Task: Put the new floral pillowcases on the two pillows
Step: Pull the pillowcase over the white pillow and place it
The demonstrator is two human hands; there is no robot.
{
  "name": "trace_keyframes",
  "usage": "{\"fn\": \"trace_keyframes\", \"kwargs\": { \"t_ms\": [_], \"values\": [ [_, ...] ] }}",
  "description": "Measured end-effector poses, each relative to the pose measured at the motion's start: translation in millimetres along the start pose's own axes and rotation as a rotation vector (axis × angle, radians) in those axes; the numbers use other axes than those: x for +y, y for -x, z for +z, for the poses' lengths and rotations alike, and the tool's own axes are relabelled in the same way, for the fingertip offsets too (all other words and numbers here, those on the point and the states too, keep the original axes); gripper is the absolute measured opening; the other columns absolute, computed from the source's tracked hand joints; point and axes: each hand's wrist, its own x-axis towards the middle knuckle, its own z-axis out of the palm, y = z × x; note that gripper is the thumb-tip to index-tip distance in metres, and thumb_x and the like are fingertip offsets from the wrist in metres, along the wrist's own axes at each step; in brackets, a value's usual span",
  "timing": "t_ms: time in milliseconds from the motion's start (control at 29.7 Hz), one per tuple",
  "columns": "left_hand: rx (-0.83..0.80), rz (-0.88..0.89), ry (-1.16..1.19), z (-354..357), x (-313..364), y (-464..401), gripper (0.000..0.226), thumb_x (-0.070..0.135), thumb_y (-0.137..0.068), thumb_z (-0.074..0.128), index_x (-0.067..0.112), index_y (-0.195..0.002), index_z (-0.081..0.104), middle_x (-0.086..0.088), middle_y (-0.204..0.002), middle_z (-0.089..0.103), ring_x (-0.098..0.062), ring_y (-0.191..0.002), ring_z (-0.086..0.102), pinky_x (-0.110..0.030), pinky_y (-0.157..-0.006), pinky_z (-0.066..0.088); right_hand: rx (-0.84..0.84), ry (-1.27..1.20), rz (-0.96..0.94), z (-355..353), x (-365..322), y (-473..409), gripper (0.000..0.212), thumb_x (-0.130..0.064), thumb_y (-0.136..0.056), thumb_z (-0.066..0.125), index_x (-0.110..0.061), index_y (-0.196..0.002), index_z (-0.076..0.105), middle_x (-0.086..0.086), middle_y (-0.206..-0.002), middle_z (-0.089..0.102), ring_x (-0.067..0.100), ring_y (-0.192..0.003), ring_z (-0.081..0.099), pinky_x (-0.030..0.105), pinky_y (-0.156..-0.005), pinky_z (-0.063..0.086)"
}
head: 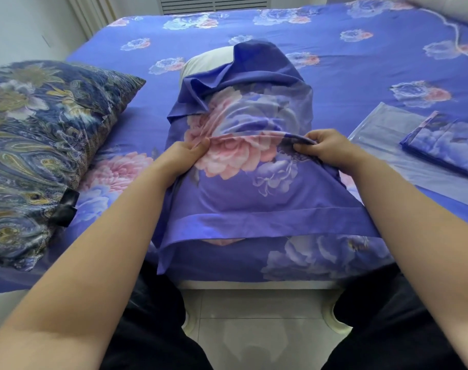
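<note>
A white pillow (pixel 209 60) lies on the bed in front of me, mostly covered by a purple floral pillowcase (pixel 243 188); only its far corner shows. My left hand (pixel 186 154) pinches a fold of the pillowcase on the left side. My right hand (pixel 325 148) pinches the same raised fold on the right. A second pillow (pixel 38 145) in a dark paisley case rests at the left. A folded floral pillowcase (pixel 446 148) sits at the right on a clear plastic bag (pixel 393 145).
The bed (pixel 347 84) is covered with a matching purple floral sheet and fills most of the view. A white pillow or bolster (pixel 451 8) lies at the far right corner. White tiled floor (pixel 257 324) shows between my legs below the bed's edge.
</note>
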Motion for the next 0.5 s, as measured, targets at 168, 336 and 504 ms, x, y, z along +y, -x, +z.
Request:
{"fn": "trace_keyframes", "kwargs": {
  "t_ms": [168, 336, 504],
  "values": [
    [0.128, 0.056, -0.135, -2, -3, 5, 0.034, 0.044, -0.081, 0.067, 0.011, -0.081, 0.058, -0.001, -0.067, 0.063, -0.013, -0.068, 0.055, -0.032, -0.071, 0.044, -0.052, -0.245, 0.077, -8, 19, 8, 0.01, -0.025, -0.084, 0.069, -0.017, -0.085, 0.064, -0.001, -0.074, 0.063, 0.006, -0.061, 0.057, 0.022, -0.065, 0.044],
    [0.488, 0.743, -0.64, 31, 21, 40, 0.021, 0.028, -0.086, 0.052, 0.018, -0.103, 0.061, -0.008, -0.106, 0.059, -0.034, -0.096, 0.052, -0.045, -0.079, 0.047, 0.164, -0.098, 0.144, -1, 24, 16, 0.029, -0.041, -0.08, 0.071, -0.017, -0.08, 0.055, 0.002, -0.071, 0.058, 0.012, -0.059, 0.053, 0.025, -0.056, 0.042],
    [0.011, 0.56, -0.909, 76, 36, 56, 0.059, 0.066, -0.091, 0.021, 0.047, -0.146, 0.011, 0.012, -0.159, -0.001, -0.027, -0.146, 0.001, -0.055, -0.113, 0.015, 0.027, -0.239, 0.401, 9, 31, 24, 0.074, -0.081, -0.056, 0.067, -0.03, -0.109, 0.062, -0.003, -0.095, 0.071, 0.013, -0.077, 0.07, 0.029, -0.069, 0.056]
  ]
}}
